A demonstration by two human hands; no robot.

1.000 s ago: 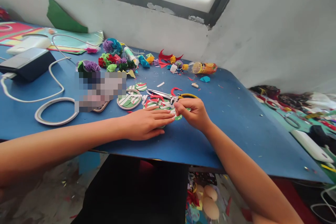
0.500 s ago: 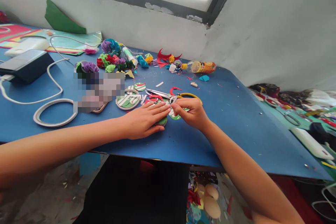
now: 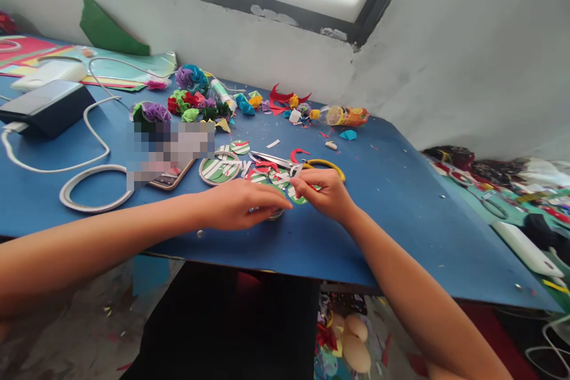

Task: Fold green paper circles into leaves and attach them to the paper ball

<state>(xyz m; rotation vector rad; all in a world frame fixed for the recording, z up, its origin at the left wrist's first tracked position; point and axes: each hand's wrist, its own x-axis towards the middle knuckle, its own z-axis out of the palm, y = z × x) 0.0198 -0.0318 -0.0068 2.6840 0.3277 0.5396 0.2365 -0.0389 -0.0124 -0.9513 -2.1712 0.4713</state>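
Observation:
My left hand point(image 3: 238, 205) arches over a small round piece point(image 3: 275, 214) on the blue table point(image 3: 401, 202), its fingertips closed on the piece's top. Just to the right, my right hand point(image 3: 327, 193) pinches a green-and-white striped paper cutout point(image 3: 295, 195) between thumb and fingers. The two hands nearly touch. Yellow-handled scissors point(image 3: 278, 161) lie right behind them among red and striped scraps. A striped green-and-white disc point(image 3: 218, 170) rests to the left of the scissors.
A phone point(image 3: 171, 180), a looped white cable point(image 3: 89, 190) and a dark box point(image 3: 44, 108) sit at left. Paper flowers point(image 3: 191, 98), a glue stick point(image 3: 221, 94) and a lying bottle point(image 3: 342, 116) line the back. The table's front edge is close below my wrists.
My left hand has lifted from lying flat to arched, fingertips gripping the round piece. My right hand has stayed in place, still pinching the striped cutout.

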